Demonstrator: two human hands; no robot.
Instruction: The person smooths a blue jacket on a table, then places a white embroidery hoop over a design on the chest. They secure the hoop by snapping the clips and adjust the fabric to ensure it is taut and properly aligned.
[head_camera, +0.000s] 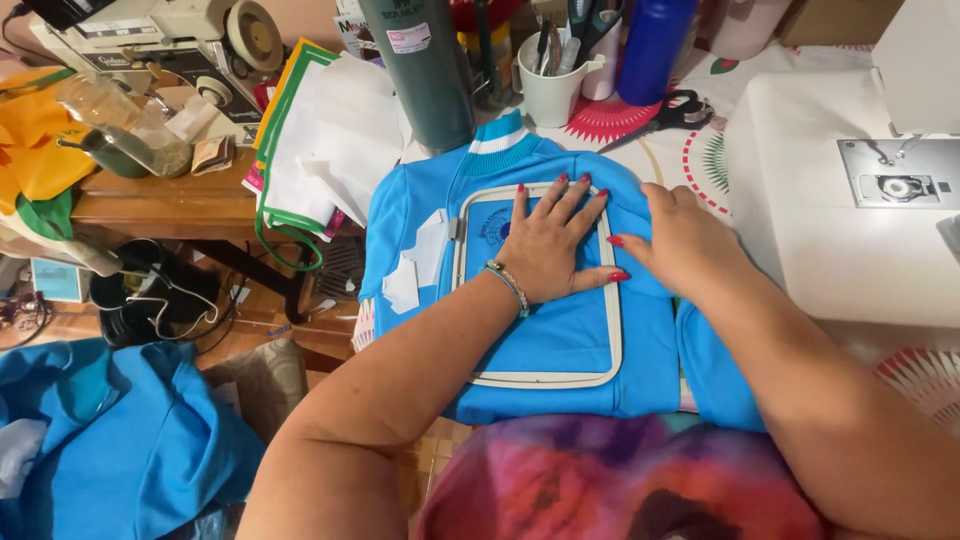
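Observation:
A bright blue garment (560, 340) with a striped collar lies on the table in front of me. A grey rectangular embroidery hoop (545, 378) is clamped on it. My left hand (550, 245) lies flat with fingers spread on the fabric inside the hoop. It wears a beaded bracelet. My right hand (680, 240) presses palm down on the fabric at the hoop's right edge, thumb toward the left hand. White backing pieces (415, 265) lie on the garment left of the hoop.
A white sewing machine (850, 200) stands at the right. Behind the garment are a dark green flask (425, 75), a white cup of tools (550, 85), a blue bottle (655, 50) and black scissors (670, 115). More blue cloth (110, 440) lies lower left.

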